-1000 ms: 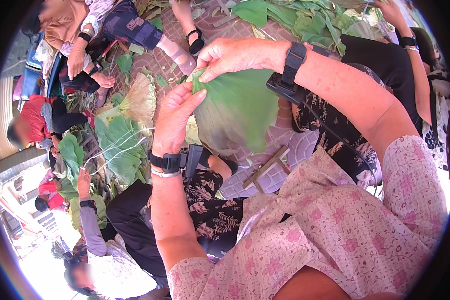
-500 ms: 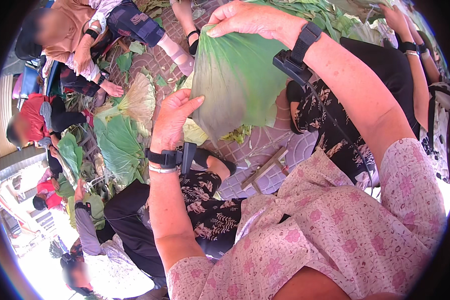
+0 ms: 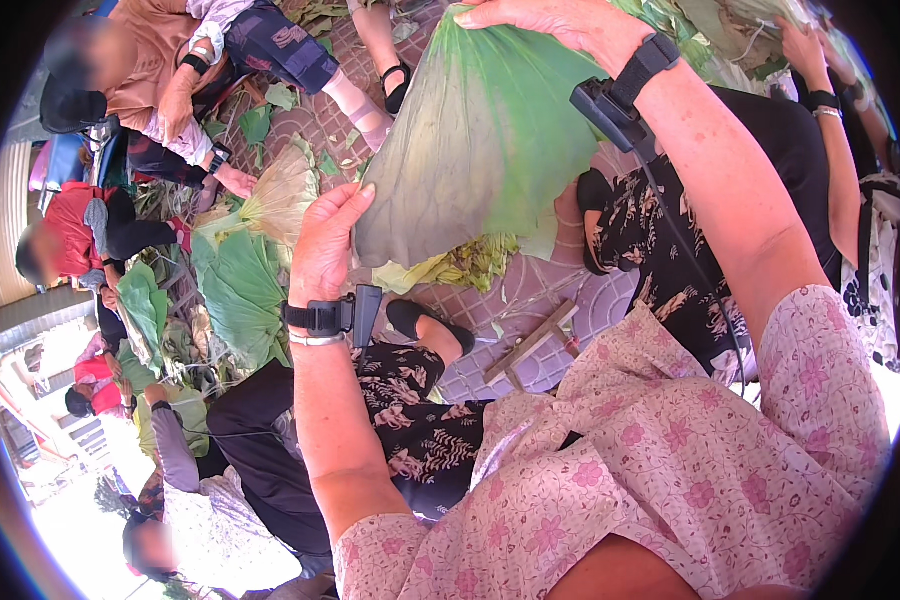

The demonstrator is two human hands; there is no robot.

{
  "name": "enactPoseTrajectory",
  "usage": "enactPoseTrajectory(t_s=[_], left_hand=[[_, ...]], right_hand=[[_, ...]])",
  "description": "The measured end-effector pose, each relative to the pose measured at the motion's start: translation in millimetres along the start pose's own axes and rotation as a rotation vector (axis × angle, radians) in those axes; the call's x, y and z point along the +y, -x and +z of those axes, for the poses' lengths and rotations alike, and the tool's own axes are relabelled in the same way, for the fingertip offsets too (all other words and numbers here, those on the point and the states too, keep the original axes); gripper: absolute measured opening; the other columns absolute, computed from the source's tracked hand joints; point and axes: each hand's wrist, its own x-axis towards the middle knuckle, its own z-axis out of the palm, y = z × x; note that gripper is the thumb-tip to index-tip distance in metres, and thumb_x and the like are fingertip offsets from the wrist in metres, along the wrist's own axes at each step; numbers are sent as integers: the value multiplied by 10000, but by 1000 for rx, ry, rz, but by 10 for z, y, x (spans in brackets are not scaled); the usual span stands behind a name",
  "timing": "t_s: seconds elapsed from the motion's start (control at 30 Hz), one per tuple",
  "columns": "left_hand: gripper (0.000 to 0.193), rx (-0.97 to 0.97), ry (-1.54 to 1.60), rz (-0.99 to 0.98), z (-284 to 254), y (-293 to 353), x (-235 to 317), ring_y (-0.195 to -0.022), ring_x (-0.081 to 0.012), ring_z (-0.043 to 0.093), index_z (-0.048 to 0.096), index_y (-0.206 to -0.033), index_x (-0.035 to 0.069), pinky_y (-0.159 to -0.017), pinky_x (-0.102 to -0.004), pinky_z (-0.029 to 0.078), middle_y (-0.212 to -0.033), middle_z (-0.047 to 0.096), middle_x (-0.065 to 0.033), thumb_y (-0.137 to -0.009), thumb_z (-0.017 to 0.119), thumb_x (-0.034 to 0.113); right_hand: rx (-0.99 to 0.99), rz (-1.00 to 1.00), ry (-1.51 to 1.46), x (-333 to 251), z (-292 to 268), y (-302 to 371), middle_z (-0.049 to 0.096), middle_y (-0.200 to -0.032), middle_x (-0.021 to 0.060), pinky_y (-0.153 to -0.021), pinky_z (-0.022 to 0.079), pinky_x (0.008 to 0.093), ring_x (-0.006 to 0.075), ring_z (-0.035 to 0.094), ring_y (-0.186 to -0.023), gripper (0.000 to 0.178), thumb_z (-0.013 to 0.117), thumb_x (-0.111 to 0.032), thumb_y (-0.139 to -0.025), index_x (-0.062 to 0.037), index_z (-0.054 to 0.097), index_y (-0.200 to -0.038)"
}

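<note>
A large lotus leaf [image 3: 470, 140], green on its right and faded brownish grey on its left, is stretched out in front of me. My left hand [image 3: 325, 235] pinches its lower left edge between thumb and fingers. Up at the leaf's gathered top, my right hand [image 3: 565, 25] is closed on it, with its fingertips close to the upper edge of the view. The leaf hangs in the air above yellowish leaves [image 3: 460, 262] on the paved ground.
More lotus leaves lie to the left, a green one [image 3: 238, 290] and a dried tan one [image 3: 278, 200]. A small wooden stool [image 3: 535, 345] stands near my feet. Several people sit around, one in a brown top [image 3: 160, 60] at upper left. A cable [image 3: 690, 250] runs from my right wrist.
The leaf is pulled wider and looks more spread. My left hand has shifted left and a little down, while my right hand has gone up and right.
</note>
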Motion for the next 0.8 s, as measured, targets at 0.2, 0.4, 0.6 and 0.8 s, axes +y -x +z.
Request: enactPoseTrajectory(t_s=[0.2,0.4,0.6,0.8], left_hand=[[193,57,88,-29,-159,-115,-101,-886,-124,665,695,-1080,17,-837,-265,517,-1003,726,-46,-943,712,153],[200,96,143,-1,-186,-185,-160,-900,-133,666,686,-1100,15,-836,-278,522,-1024,724,-50,-956,696,155],[204,161,117,-1,-212,-220,-192,-856,-141,673,710,-1031,26,-809,-285,528,-986,732,-53,-955,707,216],[216,272,96,58,-170,-116,-168,-815,-131,667,725,-989,41,-777,-283,528,-942,734,-56,-954,714,253]], right_hand=[[134,-74,97,156,8,-38,713,-903,90,-760,501,360,188,635,-854,261,700,-232,-870,-16,713,-1016],[210,-167,300,192,-40,-59,701,-836,159,-718,503,397,226,651,-799,299,683,-257,-864,25,686,-962],[231,-153,243,216,-29,-78,695,-824,158,-704,497,397,231,642,-779,304,683,-261,-864,32,679,-945],[230,-134,262,255,49,-138,684,-776,150,-685,493,395,230,633,-740,294,689,-262,-862,28,681,-911]])
